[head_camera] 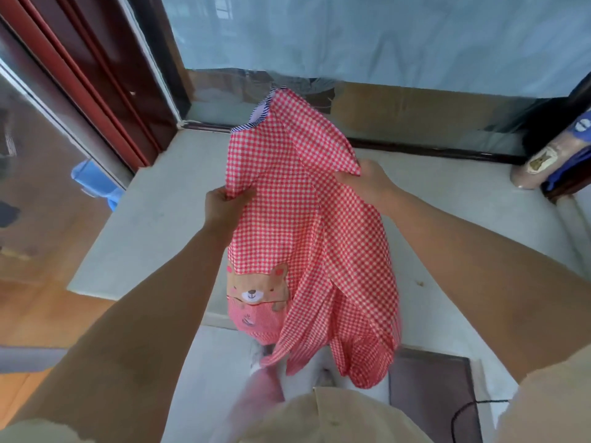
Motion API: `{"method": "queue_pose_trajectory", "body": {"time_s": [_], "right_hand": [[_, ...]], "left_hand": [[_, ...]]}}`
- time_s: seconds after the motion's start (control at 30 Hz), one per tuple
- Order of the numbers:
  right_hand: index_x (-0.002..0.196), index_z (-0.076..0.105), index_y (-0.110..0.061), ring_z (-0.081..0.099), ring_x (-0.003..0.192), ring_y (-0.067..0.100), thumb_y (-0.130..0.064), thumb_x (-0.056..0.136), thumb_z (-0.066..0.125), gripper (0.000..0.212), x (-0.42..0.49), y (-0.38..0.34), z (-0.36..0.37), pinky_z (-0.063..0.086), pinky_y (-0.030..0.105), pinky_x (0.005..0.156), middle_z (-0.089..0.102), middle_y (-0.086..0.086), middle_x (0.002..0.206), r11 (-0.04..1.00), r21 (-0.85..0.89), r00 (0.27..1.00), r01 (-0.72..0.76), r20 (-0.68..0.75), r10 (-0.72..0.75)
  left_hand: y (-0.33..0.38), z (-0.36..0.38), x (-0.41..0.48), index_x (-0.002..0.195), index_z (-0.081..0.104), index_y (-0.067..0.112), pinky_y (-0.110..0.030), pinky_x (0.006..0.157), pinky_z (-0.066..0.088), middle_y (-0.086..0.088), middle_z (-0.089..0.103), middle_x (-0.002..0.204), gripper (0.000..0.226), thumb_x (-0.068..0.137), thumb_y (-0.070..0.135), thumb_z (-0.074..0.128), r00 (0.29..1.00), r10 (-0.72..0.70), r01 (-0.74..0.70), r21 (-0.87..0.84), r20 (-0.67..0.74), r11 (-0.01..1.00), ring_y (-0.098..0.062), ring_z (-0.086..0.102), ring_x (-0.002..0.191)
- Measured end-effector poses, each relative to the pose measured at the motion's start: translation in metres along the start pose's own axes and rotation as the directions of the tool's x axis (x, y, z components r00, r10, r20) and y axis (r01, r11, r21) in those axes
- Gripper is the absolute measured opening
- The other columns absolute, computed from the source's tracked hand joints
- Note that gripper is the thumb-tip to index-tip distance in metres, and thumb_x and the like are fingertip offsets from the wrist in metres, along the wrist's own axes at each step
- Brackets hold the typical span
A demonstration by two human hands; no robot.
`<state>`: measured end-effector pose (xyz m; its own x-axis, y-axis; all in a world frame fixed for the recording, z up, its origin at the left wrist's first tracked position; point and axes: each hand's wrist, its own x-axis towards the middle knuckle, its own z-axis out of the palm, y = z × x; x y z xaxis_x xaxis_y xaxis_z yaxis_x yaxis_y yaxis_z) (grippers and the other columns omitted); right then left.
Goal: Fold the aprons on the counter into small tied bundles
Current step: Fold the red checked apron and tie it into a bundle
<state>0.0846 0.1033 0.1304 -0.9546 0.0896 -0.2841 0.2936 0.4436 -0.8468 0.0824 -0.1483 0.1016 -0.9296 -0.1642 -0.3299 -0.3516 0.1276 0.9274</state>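
apron (307, 225) between hands: left hand (224, 207), right hand (364, 182) gripping edges.

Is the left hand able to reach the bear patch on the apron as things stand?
Probably not at once: the left hand grips the edge of the apron and must let go first. Otherwise the bear patch lies uncovered, close by it.

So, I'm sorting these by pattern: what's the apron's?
The apron is red-and-white gingham check; the head view shows it best.
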Motion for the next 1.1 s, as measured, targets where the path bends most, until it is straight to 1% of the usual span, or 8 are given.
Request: {"method": "queue_pose_trajectory", "body": {"time_s": [0.13,0.4,0.53,0.67,0.73,0.83,1.0,1.1], "right_hand": [[0.099,0.067,-0.002,0.058,0.073,0.014,-0.029,0.097,0.054,0.030,0.045,-0.014,0.027,0.040,0.025,0.060,0.065,0.000,0.081,0.998,-0.058,0.997,0.002,-0.074,-0.006],[0.110,0.066,0.005,0.062,0.102,0.035,-0.029,0.098,0.054,0.038,0.152,-0.045,0.096,0.044,0.034,0.081,0.068,0.021,0.109,0.984,-0.180,0.995,0.017,-0.095,-0.035],[0.105,0.067,0.002,0.063,0.097,0.032,-0.025,0.097,0.055,0.031,0.197,-0.040,0.130,0.039,0.029,0.074,0.069,0.019,0.105,0.970,-0.242,0.998,-0.035,-0.067,0.019],[0.110,0.068,-0.005,0.063,0.098,0.029,-0.025,0.097,0.053,0.028,0.219,-0.028,0.152,0.043,0.031,0.081,0.069,0.015,0.107,0.958,-0.285,0.999,-0.039,-0.047,0.027],[0.104,0.067,-0.006,0.062,0.092,0.026,-0.024,0.098,0.052,0.024,0.225,-0.023,0.160,0.045,0.034,0.083,0.069,0.012,0.100,0.956,-0.287,0.998,-0.057,-0.037,0.048],[0.084,0.059,-0.014,0.056,0.079,0.022,-0.022,0.095,0.050,0.016,0.230,-0.018,0.166,0.039,0.030,0.072,0.061,0.004,0.078,0.960,-0.269,0.996,-0.071,-0.070,0.054],[0.139,0.046,-0.013,0.040,0.133,0.025,-0.024,0.092,0.058,0.050,0.211,0.013,0.167,0.025,0.038,0.113,0.049,0.009,0.141,0.922,-0.381,0.983,-0.063,-0.183,-0.008],[0.122,0.057,-0.012,0.050,0.116,0.025,-0.021,0.083,0.060,0.040,0.172,0.039,0.163,0.034,0.038,0.099,0.056,0.008,0.122,0.871,-0.490,0.929,0.028,-0.309,-0.203]], "left_hand": [[-0.002,-0.016,0.054,0.118,0.064,0.003,-0.026,0.079,0.050,-0.003,0.066,0.112,0.039,0.086,0.025,0.071,0.999,0.002,0.002,0.092,-0.038,0.996,-0.019,0.064,0.095],[-0.016,-0.056,0.188,0.116,0.068,0.008,-0.035,0.087,0.052,-0.010,0.069,0.115,0.037,0.088,0.032,0.067,0.996,-0.006,0.037,0.343,-0.091,0.938,-0.030,0.066,0.103],[-0.031,-0.058,0.222,0.136,0.045,0.013,-0.044,0.105,0.032,-0.014,0.045,0.136,0.055,0.087,0.032,0.064,0.962,0.165,0.059,0.758,-0.216,0.649,-0.033,0.042,0.125],[-0.052,-0.048,0.216,0.116,0.060,0.012,-0.047,0.098,0.043,-0.012,0.054,0.123,0.038,0.079,0.008,0.066,0.797,0.527,-0.546,0.725,0.296,0.420,-0.031,0.048,0.113],[-0.064,-0.041,0.210,0.105,0.068,0.017,-0.048,0.097,0.047,-0.007,0.060,0.121,0.026,0.082,0.005,0.064,0.605,0.436,-0.796,0.519,0.667,0.310,-0.026,0.052,0.115],[-0.085,-0.024,0.201,0.135,0.052,0.029,-0.048,0.117,0.027,0.000,0.036,0.153,0.042,0.094,0.023,0.057,0.377,0.044,-0.911,0.362,0.925,0.198,-0.022,0.030,0.142],[-0.127,-0.008,0.198,0.152,0.000,0.041,-0.068,0.113,0.003,0.005,-0.016,0.161,0.072,0.096,0.053,0.044,0.424,-0.289,-0.886,0.459,0.858,0.063,-0.025,-0.014,0.148],[-0.145,0.000,0.198,0.152,-0.007,0.040,-0.073,0.109,-0.002,0.003,-0.025,0.159,0.080,0.092,0.063,0.040,0.484,-0.294,-0.863,0.505,0.824,-0.003,-0.027,-0.024,0.146]]}}
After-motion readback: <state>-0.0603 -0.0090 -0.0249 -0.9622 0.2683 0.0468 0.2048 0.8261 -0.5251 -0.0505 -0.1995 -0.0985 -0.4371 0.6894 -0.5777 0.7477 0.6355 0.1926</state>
